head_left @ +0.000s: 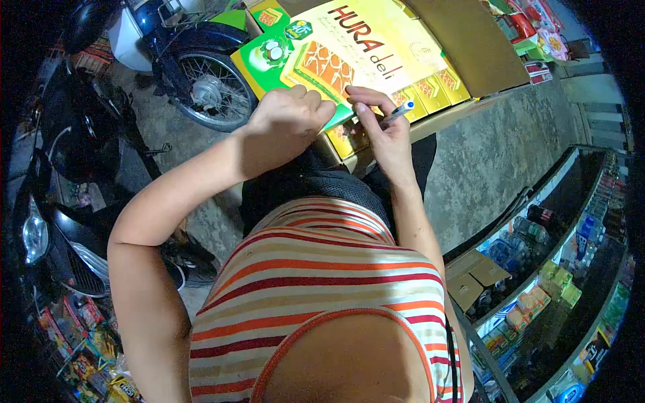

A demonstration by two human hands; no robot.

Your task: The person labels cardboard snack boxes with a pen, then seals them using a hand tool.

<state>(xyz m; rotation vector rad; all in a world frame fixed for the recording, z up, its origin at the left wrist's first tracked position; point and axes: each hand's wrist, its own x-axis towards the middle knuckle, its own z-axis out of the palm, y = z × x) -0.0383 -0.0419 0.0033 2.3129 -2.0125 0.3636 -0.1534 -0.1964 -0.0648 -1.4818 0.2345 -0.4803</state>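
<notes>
A green and yellow cake box (349, 50) printed "HURA deli" lies on top of an open cardboard carton (497, 50) in front of me. My left hand (290, 119) is closed in a fist at the near left corner of the cake box; what its fingers hold, if anything, is hidden. Just to its right, my right hand (386, 131) grips a pen (400, 113) with a blue end, lying slantwise across the fingers. Its thumb and forefinger come together beside the box's near edge. Smaller yellow cake boxes (430, 94) show beneath, along the carton's near side.
A motorbike wheel (211, 91) stands left of the carton, with a dark motorbike (74, 248) nearer on the left. Shelves (531, 269) of bottles and packets run along the right. Colourful packets (537, 30) sit at the far right, and snack packs (84, 342) at lower left.
</notes>
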